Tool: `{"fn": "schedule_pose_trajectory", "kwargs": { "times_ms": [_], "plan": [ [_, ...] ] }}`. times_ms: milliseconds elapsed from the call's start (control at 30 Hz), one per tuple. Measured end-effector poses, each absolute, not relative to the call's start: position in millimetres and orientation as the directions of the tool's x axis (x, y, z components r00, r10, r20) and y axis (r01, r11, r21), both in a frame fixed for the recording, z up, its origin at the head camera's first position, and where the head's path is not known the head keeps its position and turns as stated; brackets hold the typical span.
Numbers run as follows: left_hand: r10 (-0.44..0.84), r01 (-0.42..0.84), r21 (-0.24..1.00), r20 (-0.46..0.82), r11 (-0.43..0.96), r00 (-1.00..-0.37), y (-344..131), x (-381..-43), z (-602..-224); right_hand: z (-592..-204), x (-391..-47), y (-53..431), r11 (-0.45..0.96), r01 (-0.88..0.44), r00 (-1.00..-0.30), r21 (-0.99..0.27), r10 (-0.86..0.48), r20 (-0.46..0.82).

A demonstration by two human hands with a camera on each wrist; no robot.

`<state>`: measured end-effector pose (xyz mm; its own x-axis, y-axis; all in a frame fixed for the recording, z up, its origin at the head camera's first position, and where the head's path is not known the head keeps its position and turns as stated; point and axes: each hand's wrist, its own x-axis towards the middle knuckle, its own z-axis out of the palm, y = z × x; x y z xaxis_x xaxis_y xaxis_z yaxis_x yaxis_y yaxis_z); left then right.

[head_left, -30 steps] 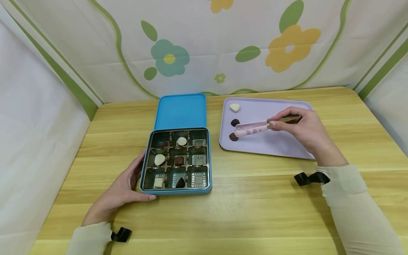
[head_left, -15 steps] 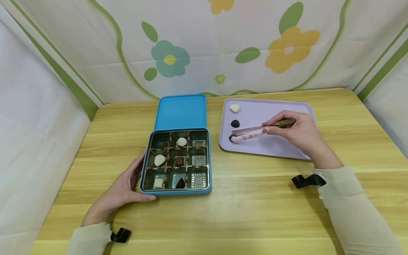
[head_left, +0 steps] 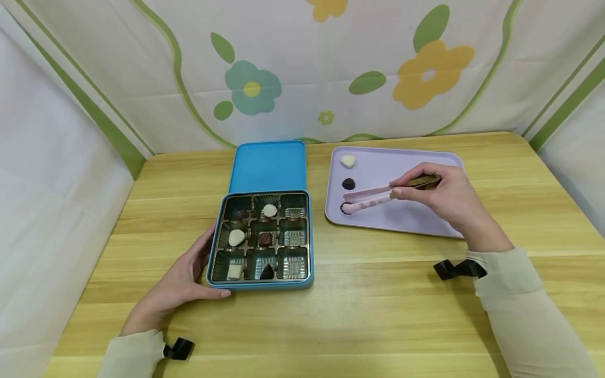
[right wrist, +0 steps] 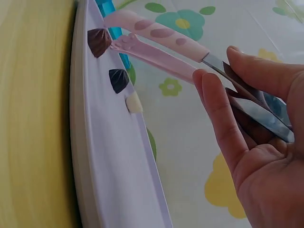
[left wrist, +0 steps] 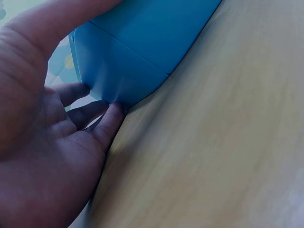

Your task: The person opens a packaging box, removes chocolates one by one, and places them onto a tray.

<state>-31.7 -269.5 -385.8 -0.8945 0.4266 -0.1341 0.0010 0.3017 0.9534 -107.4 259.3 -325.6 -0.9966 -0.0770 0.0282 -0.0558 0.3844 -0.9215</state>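
Note:
My right hand point(head_left: 441, 197) pinches a pair of tongs point(head_left: 371, 203) with metal handles and pale pink spotted ends. Their tips stand apart beside a brown scalloped chocolate point(right wrist: 99, 42), the nearer tip overlapping it in the head view. Behind it on the lilac tray point(head_left: 406, 227) lie a dark scalloped chocolate point(head_left: 348, 184) and a white rounded-triangle one point(head_left: 347, 161). My left hand point(head_left: 181, 278) holds the near left corner of a blue tin point(head_left: 264, 287), thumb along the front, fingers against its side point(left wrist: 114, 69). Inside, a divided insert bears several chocolates, including a striped square point(head_left: 264, 239).
The tin's blue lid point(head_left: 269, 165) lies flat behind it. Both stand on a wooden table point(head_left: 368, 299), the tray to their right. A flower-printed cloth point(head_left: 307, 79) hangs along the back edge. The insert's right column holds no chocolates.
My right hand has shifted a little left and nearer, bringing the tong tips closer about the brown chocolate; in the last half second it barely moved. The left hand stays on the tin.

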Motion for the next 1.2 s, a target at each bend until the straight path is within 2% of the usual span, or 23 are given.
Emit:
{"fn": "schedule_pose_trajectory", "kwargs": {
  "times_ms": [167,333,433,800,1033,1200],
  "plan": [
    [0.428,0.005,0.953,-0.131,0.303,-0.894,-269.6,-31.5,-385.6,-320.1,-103.2,243.8,0.323,-0.08,-0.995,-0.943,-0.079,0.058],
    [0.434,0.022,0.953,-0.117,0.302,-0.893,-269.8,-32.0,-385.6,-317.8,-101.5,213.4,0.095,-0.158,-0.98,-0.983,-0.137,0.144],
    [0.441,0.036,0.953,-0.105,0.3,-0.891,-269.0,-33.7,-386.3,-315.9,-102.6,194.1,0.031,-0.206,-0.967,-0.978,-0.158,0.199],
    [0.454,0.051,0.957,-0.089,0.287,-0.886,-261.9,-36.6,-387.5,-317.0,-112.8,143.1,0.206,-0.225,-0.955,-0.952,-0.238,0.175],
    [0.453,0.036,0.96,-0.099,0.279,-0.886,-259.6,-36.8,-390.9,-315.7,-115.0,124.9,0.313,-0.355,-0.919,-0.881,-0.29,0.267],
    [0.458,0.035,0.958,-0.103,0.283,-0.883,-261.5,-38.1,-390.0,-303.8,-119.5,110.7,0.404,-0.406,-0.894,-0.819,-0.363,0.264]
  ]
}}
